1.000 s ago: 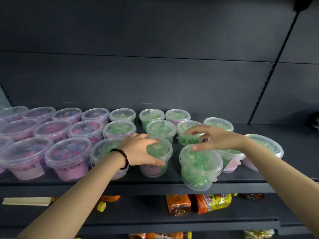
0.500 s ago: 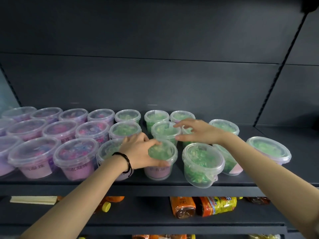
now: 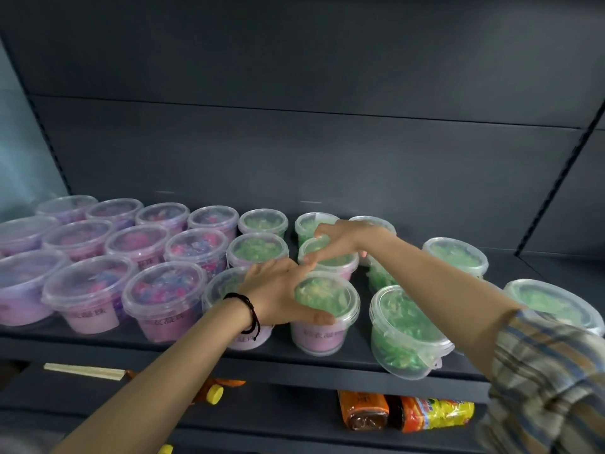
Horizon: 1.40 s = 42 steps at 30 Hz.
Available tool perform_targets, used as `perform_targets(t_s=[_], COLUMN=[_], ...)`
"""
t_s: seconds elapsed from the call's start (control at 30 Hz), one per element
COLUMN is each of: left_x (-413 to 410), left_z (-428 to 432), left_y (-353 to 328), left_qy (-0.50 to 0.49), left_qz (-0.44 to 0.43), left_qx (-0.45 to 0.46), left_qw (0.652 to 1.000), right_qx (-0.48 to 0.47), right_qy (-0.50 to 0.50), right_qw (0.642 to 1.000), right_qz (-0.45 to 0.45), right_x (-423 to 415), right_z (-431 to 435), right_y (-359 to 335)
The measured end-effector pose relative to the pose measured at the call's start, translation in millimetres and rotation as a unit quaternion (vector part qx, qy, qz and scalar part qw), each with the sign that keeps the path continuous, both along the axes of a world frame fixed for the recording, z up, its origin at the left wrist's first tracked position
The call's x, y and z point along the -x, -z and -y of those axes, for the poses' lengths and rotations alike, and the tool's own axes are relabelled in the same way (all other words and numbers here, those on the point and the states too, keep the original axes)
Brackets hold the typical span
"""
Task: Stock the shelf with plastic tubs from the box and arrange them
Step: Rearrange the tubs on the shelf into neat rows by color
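Observation:
Clear lidded tubs stand in rows on the dark shelf (image 3: 327, 362): pink-filled tubs (image 3: 163, 296) on the left, green-filled ones on the right. My left hand (image 3: 278, 293) grips the left side of a front-row green tub (image 3: 330, 303), thumb along its rim. My right hand (image 3: 340, 240) reaches over the second-row green tub (image 3: 330, 260) and grips its lid edge, fingers curled. A tilted green tub (image 3: 402, 329) leans at the shelf's front edge beside them. Two more green tubs (image 3: 455, 257) (image 3: 553, 303) sit further right.
The shelf's right end (image 3: 537, 267) is bare. The lower shelf holds orange and yellow packets (image 3: 406, 411), a yellow-capped bottle (image 3: 216, 393) and a pale flat stick (image 3: 85, 371). A dark back panel rises behind the tubs.
My right hand has moved left and back, from the tilted front tub to the second-row green tub. My left hand stays on the front-row green tub. The view has shifted right.

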<state>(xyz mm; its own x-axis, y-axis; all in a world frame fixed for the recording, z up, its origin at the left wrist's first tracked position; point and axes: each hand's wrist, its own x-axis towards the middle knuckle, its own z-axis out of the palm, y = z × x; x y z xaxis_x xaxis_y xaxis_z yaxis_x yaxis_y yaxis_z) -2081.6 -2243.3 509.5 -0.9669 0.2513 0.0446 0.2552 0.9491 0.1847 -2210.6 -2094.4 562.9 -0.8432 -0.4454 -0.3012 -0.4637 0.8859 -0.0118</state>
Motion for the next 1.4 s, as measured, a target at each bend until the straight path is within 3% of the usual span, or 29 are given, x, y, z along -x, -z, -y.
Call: perform_targets(t_s=[0.2, 0.37, 0.5, 0.67, 0.83, 1.03, 1.23, 1.4], left_x=[-2, -6, -7, 2, 18, 27, 29, 30], left_z=[-1, -3, 1, 10, 9, 11, 13, 13], left_y=[-1, -3, -1, -8, -9, 5, 12, 12], left_qy=[-0.021, -0.032, -0.030, -0.030, -0.026, -0.021, -0.023, -0.017], left_qz=[-0.006, 0.020, 0.039, 0.067, 0.105, 0.085, 0.071, 0.068], left_qx=[0.000, -0.008, -0.008, -0.043, -0.037, -0.019, -0.018, -0.020], left_qw=[1.000, 0.999, 0.999, 0.996, 0.993, 0.996, 0.997, 0.997], right_qx=[-0.084, -0.089, -0.013, 0.073, 0.159, 0.120, 0.018, 0.046], right_qy=[0.059, 0.078, 0.108, 0.134, 0.034, 0.005, 0.012, 0.064], right_qw=[0.993, 0.986, 0.991, 0.984, 0.987, 0.990, 0.999, 0.997], right_qz=[-0.062, -0.120, -0.078, -0.096, -0.002, 0.071, 0.045, 0.004], right_x=[-2, -2, 4, 32, 62, 94, 105, 106], right_z=[23, 33, 31, 9, 7, 28, 43, 49], right_y=[7, 16, 12, -10, -3, 5, 7, 7])
